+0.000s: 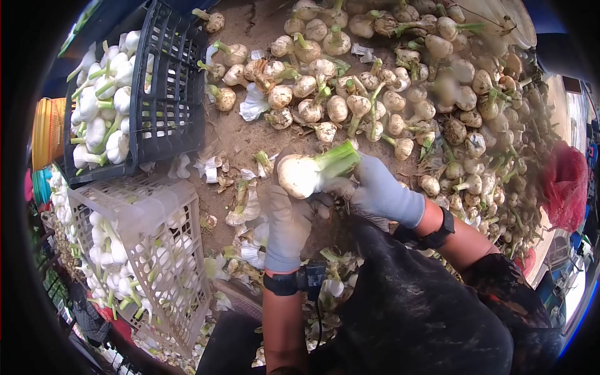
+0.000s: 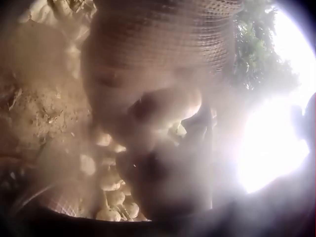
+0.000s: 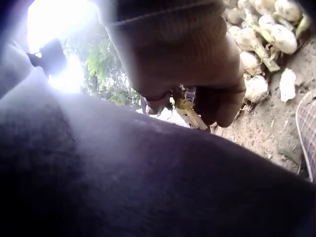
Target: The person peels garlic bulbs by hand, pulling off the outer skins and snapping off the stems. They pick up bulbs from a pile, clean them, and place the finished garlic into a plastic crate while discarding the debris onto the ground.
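A large garlic bulb (image 1: pixel 299 177) with a thick green stem (image 1: pixel 337 159) is held up between my two gloved hands in the head view. My left hand (image 1: pixel 286 225) grips the bulb from its lower left side. Around the stem end curl the fingers of my right hand (image 1: pixel 384 190). In the right wrist view, a pale yellowish piece (image 3: pixel 191 117) shows between the bent fingers of the right hand (image 3: pixel 182 69). The left wrist view is hazy, with the left hand (image 2: pixel 158 103) bent and its fingertips partly hidden.
Many untrimmed garlic bulbs (image 1: pixel 337 107) lie heaped on the soil-covered surface ahead and right. A black crate (image 1: pixel 169 87) of white garlic is tilted at left, above a pale crate (image 1: pixel 181 262) also holding garlic. Peeled skins (image 1: pixel 253 255) litter the front. A red net bag (image 1: pixel 565 187) is far right.
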The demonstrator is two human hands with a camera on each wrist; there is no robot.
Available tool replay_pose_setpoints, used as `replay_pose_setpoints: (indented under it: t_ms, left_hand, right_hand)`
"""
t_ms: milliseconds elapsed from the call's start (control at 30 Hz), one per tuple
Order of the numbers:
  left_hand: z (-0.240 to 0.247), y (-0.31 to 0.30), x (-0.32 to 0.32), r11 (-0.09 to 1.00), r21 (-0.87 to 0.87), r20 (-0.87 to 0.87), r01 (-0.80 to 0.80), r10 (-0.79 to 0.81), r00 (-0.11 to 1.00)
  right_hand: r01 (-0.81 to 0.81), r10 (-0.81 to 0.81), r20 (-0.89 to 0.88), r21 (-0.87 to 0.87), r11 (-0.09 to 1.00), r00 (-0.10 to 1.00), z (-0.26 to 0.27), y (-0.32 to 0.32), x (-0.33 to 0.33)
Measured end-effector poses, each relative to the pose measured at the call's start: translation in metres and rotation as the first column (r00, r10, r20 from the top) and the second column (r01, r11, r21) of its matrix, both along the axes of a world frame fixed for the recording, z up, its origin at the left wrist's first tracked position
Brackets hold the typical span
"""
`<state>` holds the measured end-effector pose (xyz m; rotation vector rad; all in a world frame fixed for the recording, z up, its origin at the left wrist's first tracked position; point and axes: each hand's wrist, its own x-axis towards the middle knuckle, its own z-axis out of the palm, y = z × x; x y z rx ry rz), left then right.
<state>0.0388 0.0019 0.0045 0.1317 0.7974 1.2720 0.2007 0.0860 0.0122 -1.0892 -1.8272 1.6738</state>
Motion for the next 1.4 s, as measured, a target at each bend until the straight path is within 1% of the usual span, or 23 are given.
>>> replay_pose_setpoints:
  t_ms: [33,133,267,367,433,533,567,600,667,700,733,767,800,833,867,933,1000,1100,1133,1200,1267,1367,1400]
  left_hand:
    - [0.019,0.006,0.003,0.999,0.023,-0.378,0.025,-0.014,0.926]
    - [0.005,0.009,0.002,0.987,0.121,-0.781,0.103,0.031,0.624]
    - [0.012,-0.008,-0.025,0.920,-0.364,-0.514,0.147,-0.330,0.792]
    - [-0.020,-0.012,-0.031,0.957,-0.290,-0.839,-0.033,-0.237,0.489]
    - [0.008,-0.002,-0.034,0.998,-0.063,-0.975,0.010,-0.064,0.213]
    - [-0.007,-0.008,-0.033,0.980,0.197,-0.908,0.013,0.177,0.381]
    - [0.017,-0.006,-0.037,0.993,0.069,-0.959,0.092,0.041,0.281]
    - [0.011,-0.012,-0.040,0.996,-0.085,-0.804,-0.017,-0.059,0.592]
    - [0.030,-0.008,-0.040,0.947,-0.203,-0.643,-0.251,0.065,0.763]
    - [0.038,-0.007,-0.045,0.990,-0.102,-0.872,-0.092,-0.045,0.487]
    - [0.045,-0.005,-0.047,0.971,-0.072,-0.714,-0.230,0.110,0.691]
    - [0.031,-0.009,-0.052,0.987,-0.010,-0.951,-0.159,0.039,0.305]
    - [0.041,-0.012,-0.056,0.999,-0.043,-0.987,-0.033,-0.037,0.157]
    - [0.039,-0.015,-0.064,0.925,-0.014,-0.623,-0.380,0.289,0.727]
    - [0.035,-0.016,-0.069,0.753,-0.240,0.034,-0.613,0.638,0.770]
    - [0.036,-0.008,-0.075,0.735,-0.239,-0.115,-0.634,0.627,0.770]
    - [0.031,-0.014,-0.080,0.745,-0.144,-0.429,-0.651,0.546,0.720]
    - [0.078,-0.021,-0.092,0.823,0.167,-0.890,-0.543,0.363,0.276]
    - [0.097,-0.017,-0.100,0.837,0.366,-0.930,-0.406,0.309,-0.200]
    - [0.130,-0.030,-0.136,0.616,0.579,-0.787,-0.534,0.251,-0.563]
    - [0.155,-0.057,-0.197,0.551,0.365,-0.747,-0.750,-0.308,-0.590]
    - [0.158,-0.016,-0.137,0.626,0.447,-0.797,-0.639,-0.046,-0.602]
    - [0.160,-0.006,-0.119,0.643,0.496,-0.798,-0.584,0.071,-0.599]
  right_hand:
    - [0.001,-0.048,-0.158,-0.284,0.959,0.986,0.008,0.001,-0.002]
    - [0.010,-0.009,0.004,-0.552,0.834,1.000,0.014,0.011,-0.010]
    - [-0.034,0.096,0.106,-0.479,0.877,0.990,0.011,0.006,-0.017]
    - [-0.363,0.361,-0.096,-0.462,0.809,0.928,0.021,-0.012,-0.012]
    - [-0.226,0.228,-0.078,-0.619,0.752,0.971,0.016,-0.016,-0.017]
    - [-0.309,0.317,-0.058,-0.442,0.842,0.947,-0.001,-0.007,-0.023]
    - [-0.366,0.348,-0.117,-0.376,0.852,0.930,0.012,-0.007,-0.028]
    - [-0.405,0.372,-0.162,-0.315,0.858,0.914,0.029,-0.012,-0.036]
    - [-0.396,0.407,0.069,-0.128,0.909,0.911,0.025,-0.001,-0.032]
    - [-0.325,0.318,0.188,0.009,0.946,0.929,0.004,0.007,-0.025]
    - [-0.268,0.216,0.294,0.150,0.952,0.931,-0.010,0.009,-0.013]
    - [-0.254,0.196,0.322,0.149,0.956,0.926,-0.006,0.010,-0.004]
    - [-0.457,0.350,0.515,0.094,0.884,0.783,-0.002,0.010,-0.004]
    - [-0.630,0.477,0.666,-0.015,0.776,0.573,0.001,0.006,-0.002]
    - [-0.627,0.482,0.667,-0.028,0.779,0.569,0.000,-0.007,0.007]
    - [-0.797,0.823,0.116,-0.206,0.567,0.556,-0.007,-0.031,0.022]
    - [-0.831,0.845,0.157,-0.159,0.532,0.511,-0.005,-0.029,0.013]
    - [-0.888,0.821,0.460,-0.135,0.441,0.338,0.002,-0.025,-0.004]
    - [-0.879,0.792,0.482,-0.089,0.469,0.374,-0.001,-0.030,-0.003]
    - [-0.819,0.821,0.319,-0.182,0.544,0.474,0.010,-0.026,0.002]
    - [-0.757,0.779,0.273,-0.207,0.620,0.564,0.030,-0.006,0.018]
    - [-0.350,-0.048,0.720,0.393,0.850,0.692,0.041,0.044,0.059]
    - [-0.307,-0.363,0.727,0.611,0.730,0.583,0.037,0.064,0.082]
